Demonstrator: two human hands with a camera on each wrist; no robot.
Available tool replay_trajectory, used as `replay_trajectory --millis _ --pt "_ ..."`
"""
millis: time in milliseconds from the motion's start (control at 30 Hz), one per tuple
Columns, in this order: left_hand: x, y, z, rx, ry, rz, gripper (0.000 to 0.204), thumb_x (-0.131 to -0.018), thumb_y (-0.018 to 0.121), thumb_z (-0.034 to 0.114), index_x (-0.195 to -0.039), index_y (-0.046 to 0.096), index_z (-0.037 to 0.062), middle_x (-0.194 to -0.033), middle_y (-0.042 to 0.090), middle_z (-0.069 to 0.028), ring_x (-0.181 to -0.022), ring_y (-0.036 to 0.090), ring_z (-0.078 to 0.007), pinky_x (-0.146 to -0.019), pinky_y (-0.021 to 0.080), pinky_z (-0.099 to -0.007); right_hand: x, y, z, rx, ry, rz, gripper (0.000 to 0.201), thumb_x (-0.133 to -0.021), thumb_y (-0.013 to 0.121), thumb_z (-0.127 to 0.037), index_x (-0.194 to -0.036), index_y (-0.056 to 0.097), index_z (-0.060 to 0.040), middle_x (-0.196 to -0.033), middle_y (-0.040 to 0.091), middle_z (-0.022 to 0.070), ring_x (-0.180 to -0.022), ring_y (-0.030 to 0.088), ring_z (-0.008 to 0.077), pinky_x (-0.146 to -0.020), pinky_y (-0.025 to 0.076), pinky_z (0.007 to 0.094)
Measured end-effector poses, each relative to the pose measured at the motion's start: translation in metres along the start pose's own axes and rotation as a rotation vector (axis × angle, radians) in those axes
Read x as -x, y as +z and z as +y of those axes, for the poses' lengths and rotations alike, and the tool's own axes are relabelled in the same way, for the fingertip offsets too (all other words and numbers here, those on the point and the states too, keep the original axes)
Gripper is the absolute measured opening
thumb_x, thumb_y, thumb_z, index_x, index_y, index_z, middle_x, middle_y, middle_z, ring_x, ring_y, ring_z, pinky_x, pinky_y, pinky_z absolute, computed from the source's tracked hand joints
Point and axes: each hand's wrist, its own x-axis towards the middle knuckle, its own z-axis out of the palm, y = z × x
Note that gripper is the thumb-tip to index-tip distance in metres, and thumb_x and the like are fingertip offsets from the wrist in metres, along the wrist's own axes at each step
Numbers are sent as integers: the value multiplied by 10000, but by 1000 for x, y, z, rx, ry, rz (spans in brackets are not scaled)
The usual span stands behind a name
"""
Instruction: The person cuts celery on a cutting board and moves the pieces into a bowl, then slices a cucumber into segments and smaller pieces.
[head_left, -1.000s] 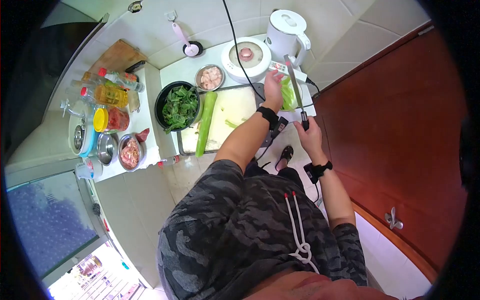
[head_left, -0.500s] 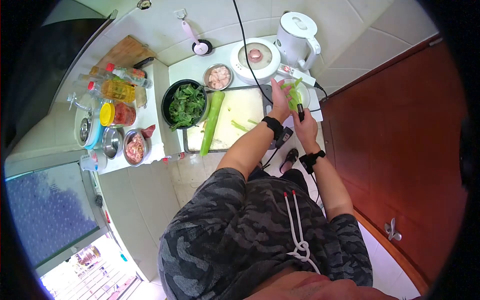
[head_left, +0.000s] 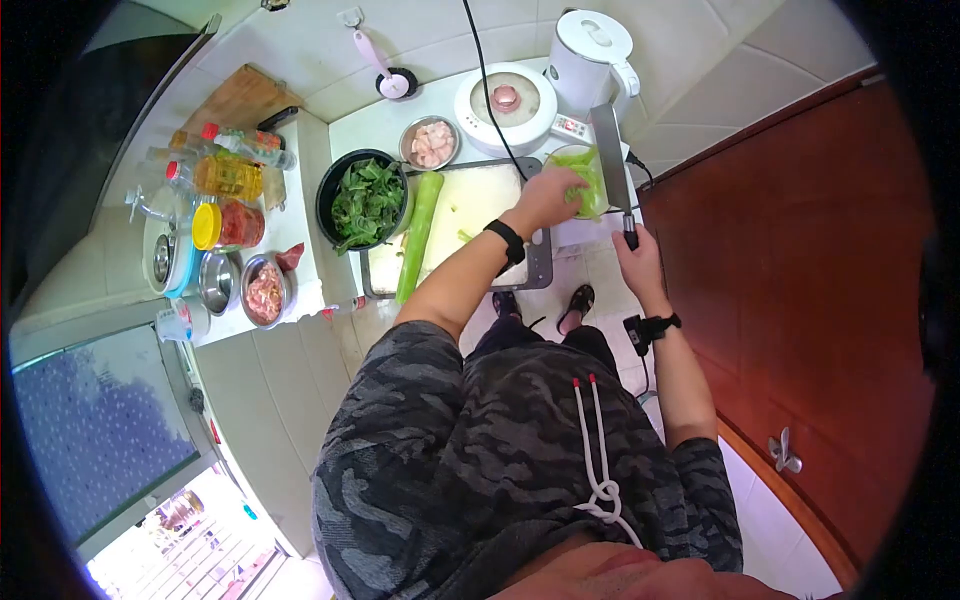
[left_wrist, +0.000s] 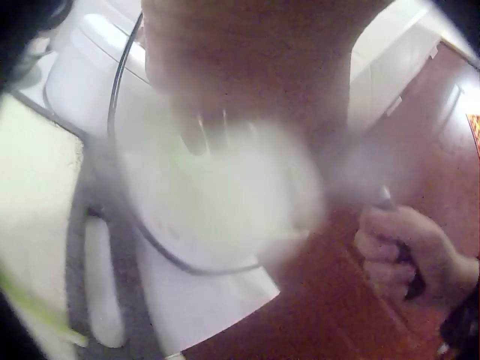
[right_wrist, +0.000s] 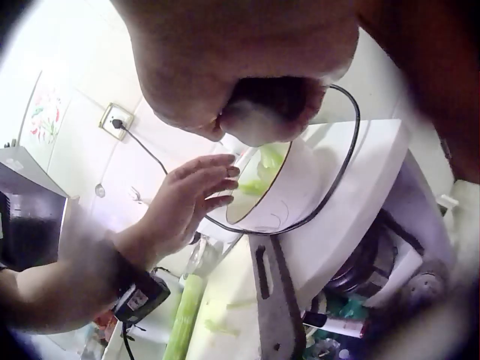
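My right hand [head_left: 640, 262] grips the black handle of a broad-bladed kitchen knife [head_left: 609, 160], its blade raised beside the right rim of a white bowl [right_wrist: 304, 187]. Cut green celery pieces [head_left: 588, 185] lie in that bowl. Over the bowl's left side reaches my left hand [head_left: 548, 198]; in the right wrist view its fingers are fairly straight, fingertips right at the rim, holding nothing. A long celery stalk [head_left: 421, 225] lies along the left of the white cutting board [head_left: 490, 190], with a few small bits near my left forearm. The left wrist view is blurred.
A dark pot of leafy greens [head_left: 366, 205] and a metal bowl of pale meat chunks [head_left: 432, 144] stand left and behind the board. Behind are a round white cooker [head_left: 505, 105] and a white kettle [head_left: 592, 55], with a black cable [head_left: 480, 60] hanging across.
Half a second ago both hands were together at the bowl among celery pieces. Since then the right hand has drawn away right with the knife, and the left has shifted slightly left.
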Motion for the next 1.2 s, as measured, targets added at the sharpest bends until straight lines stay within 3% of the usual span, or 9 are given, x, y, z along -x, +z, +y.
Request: replay_trajectory --millis 100,233,300,400,633,733,867,900,1200 --pt "6 3 10 1 239 -115 211 -811 672 280 -950 708 125 -842 662 -100 -860 639 -324 -771 510 -405 9 -9 4 -15 60 -26 299 -884 666 -214 -749 487 -16 -617 400 9 -590 377 111 -531 337 319" --pt "-3 26 10 -92 137 -295 211 -799 691 303 -897 718 118 -888 677 -104 -873 640 -335 -772 506 -419 21 -15 18 -27 73 -31 284 -881 672 -216 -768 506 -15 -631 402 8 -604 379 106 -541 340 309" --pt "-9 27 15 130 -276 -52 291 -827 683 347 -970 720 96 -846 699 -103 -777 661 -315 -714 523 -412 27 -16 21 -97 180 -8 237 -884 672 -192 -800 535 -18 -647 422 -12 -618 384 90 -548 343 290" --pt "-22 21 11 86 -410 99 282 -853 664 333 -971 719 82 -844 706 -122 -775 679 -308 -701 535 -402 39 -22 8 -166 216 3 193 -890 665 -161 -825 549 -22 -656 433 -40 -610 385 69 -533 335 270" --pt "24 -63 -26 -15 -327 328 258 -849 652 307 -976 718 93 -872 709 -120 -809 687 -295 -703 542 -406 64 -26 -7 -194 181 -66 157 -924 639 -142 -847 547 -41 -667 455 -62 -606 391 37 -526 333 235" --pt "97 -89 -36 -235 -512 25 238 -847 656 238 -1040 700 106 -915 698 -103 -817 673 -288 -743 543 -397 75 -30 -17 -196 200 -164 164 -919 643 -135 -841 536 -38 -692 468 -60 -634 407 37 -554 343 233" --pt "171 -73 -46 -302 -325 -147 333 -810 637 145 -1142 661 129 -1049 656 -112 -988 631 -292 -825 514 -395 84 -21 -5 -13 176 -250 194 -909 658 -152 -819 529 -37 -688 439 -56 -641 389 56 -558 328 246" --pt "175 -72 -45 -372 -162 -142 372 -792 629 118 -1164 650 133 -1058 639 -113 -1021 613 -296 -844 503 -401 86 -17 -2 -8 172 -254 194 -909 658 -152 -819 529 -37 -688 439 -56 -641 389 56 -558 328 246" --pt "168 -70 -77 -442 -93 -405 117 -765 608 117 -878 627 90 -857 605 -96 -861 623 -297 -737 510 -418 96 0 -7 -78 124 -252 223 -897 677 -184 -818 528 -37 -682 424 -37 -634 376 71 -561 329 258"
